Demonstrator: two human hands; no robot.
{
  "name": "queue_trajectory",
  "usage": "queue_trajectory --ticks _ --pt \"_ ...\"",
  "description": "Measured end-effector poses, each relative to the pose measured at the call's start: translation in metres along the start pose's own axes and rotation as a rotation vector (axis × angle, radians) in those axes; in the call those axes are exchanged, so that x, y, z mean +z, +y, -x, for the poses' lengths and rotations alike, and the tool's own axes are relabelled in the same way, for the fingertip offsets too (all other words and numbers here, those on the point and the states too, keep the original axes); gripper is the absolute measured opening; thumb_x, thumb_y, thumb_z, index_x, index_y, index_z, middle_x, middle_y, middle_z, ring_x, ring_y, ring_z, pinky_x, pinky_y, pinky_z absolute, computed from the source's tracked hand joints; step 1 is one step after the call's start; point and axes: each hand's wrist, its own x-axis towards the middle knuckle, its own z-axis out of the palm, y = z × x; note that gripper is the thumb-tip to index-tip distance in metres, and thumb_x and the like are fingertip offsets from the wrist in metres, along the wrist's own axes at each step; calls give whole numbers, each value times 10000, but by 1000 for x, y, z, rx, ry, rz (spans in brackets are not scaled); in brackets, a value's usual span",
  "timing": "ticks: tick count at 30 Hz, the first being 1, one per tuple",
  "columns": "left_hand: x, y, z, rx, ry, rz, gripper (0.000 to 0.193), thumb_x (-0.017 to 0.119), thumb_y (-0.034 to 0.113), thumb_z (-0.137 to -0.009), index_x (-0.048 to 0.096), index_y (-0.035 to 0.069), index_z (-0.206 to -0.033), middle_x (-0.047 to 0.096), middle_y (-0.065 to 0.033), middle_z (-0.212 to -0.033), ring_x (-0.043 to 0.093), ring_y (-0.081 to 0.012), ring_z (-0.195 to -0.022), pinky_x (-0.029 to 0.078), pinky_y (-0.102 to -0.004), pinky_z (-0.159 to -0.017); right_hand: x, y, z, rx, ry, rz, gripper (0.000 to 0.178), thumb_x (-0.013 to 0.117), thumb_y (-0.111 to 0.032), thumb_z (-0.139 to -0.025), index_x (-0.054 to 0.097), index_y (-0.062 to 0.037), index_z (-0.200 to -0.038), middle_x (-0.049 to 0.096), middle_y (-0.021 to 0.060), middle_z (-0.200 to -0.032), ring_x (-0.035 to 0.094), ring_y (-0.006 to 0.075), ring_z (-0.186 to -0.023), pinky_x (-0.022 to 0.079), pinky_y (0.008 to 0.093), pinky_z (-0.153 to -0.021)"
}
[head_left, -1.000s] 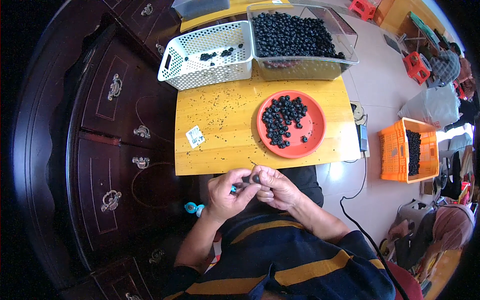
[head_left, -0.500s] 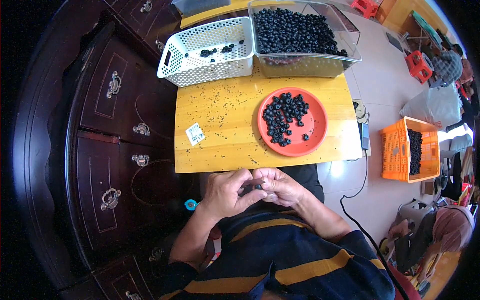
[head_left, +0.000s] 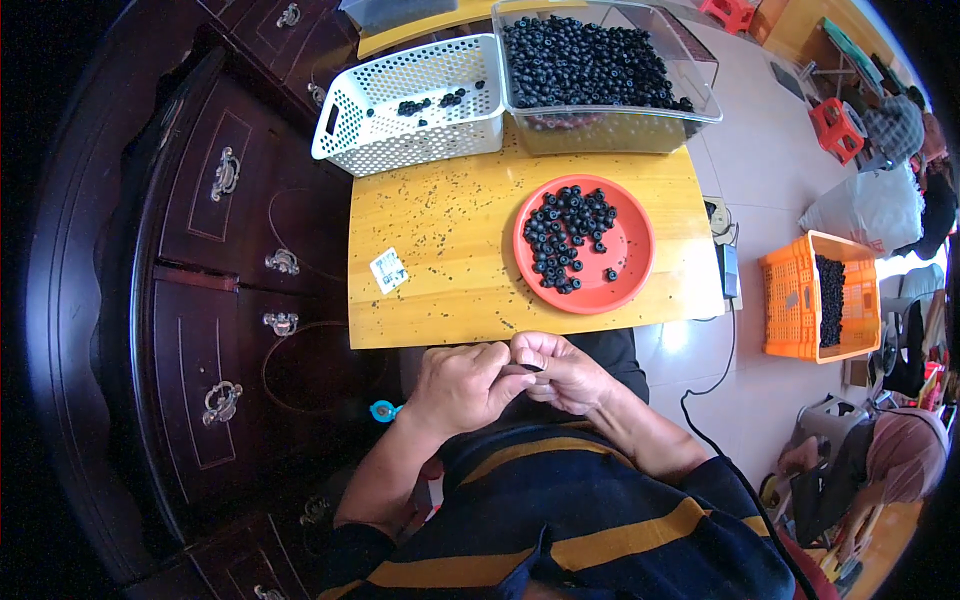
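Both my hands are held together in front of the table's near edge, above my lap. My right hand (head_left: 567, 376) pinches a small black round part (head_left: 534, 368), only a sliver of which shows between the fingers. My left hand (head_left: 462, 386) is closed, its thumb reaching to the same part; whatever else is inside its fingers is hidden. Beyond the hands, a red round plate (head_left: 640, 272) carries many black ring-like parts (head_left: 572, 222) with holes, most of them heaped toward its left and far side.
Behind the plate stand a clear plastic bin (head_left: 610, 132) full of black parts and a white perforated basket (head_left: 415, 150) with a few. Black crumbs and a small printed packet (head_left: 389, 270) lie on the yellow table (head_left: 440, 320). An orange crate (head_left: 793, 300) stands at right; dark cabinets (head_left: 215, 290) at left.
My hands have closed tighter together, and the left thumb now lies nearer the right fingers. The thin dark strip that showed between them is mostly covered. Plate and containers stay put.
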Motion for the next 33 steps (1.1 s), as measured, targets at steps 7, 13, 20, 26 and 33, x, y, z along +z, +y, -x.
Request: queue_trajectory --ticks 7,13,20,26,33 --pt "2 -5 -2 -79 94 241 344 781 326 -878 580 58 -795 560 -66 -594 554 -201 -490 429 -340 -476 10 1 -5 23 -40 -195 235 618 -351 -1013 561 -134 -939 438 -86 -731 308 11 -515 248 172 -443" --pt "-11 8 -8 -261 74 425 223 816 154 -836 649 34 -923 521 24 -596 457 -62 -517 373 -251 -483 7 -2 -5 27 -15 -226 226 620 -361 -1010 578 -139 -998 462 -74 -759 349 8 -557 274 158 -460" --pt "-17 -10 -20 -270 -68 300 234 791 115 -812 678 17 -993 587 -16 -638 541 -104 -566 450 -283 -545 -2 4 -10 43 25 -269 272 585 -388 -1026 603 -119 -1062 448 -78 -746 348 24 -558 272 174 -458" --pt "-55 -73 -79 -467 -129 -23 310 754 284 -835 694 24 -992 681 -142 -705 673 -273 -606 532 -394 -604 9 2 -8 87 218 -256 330 505 -388 -1059 615 -81 -1109 527 -49 -816 494 78 -698 435 210 -599" --pt "-93 -164 -173 -502 187 -377 313 704 351 -872 689 44 -930 712 -168 -790 707 -332 -729 541 -444 -673 -4 3 -6 19 116 -358 433 469 -359 -1069 557 -41 -1348 645 122 -1292 622 244 -1181 506 391 -1000"
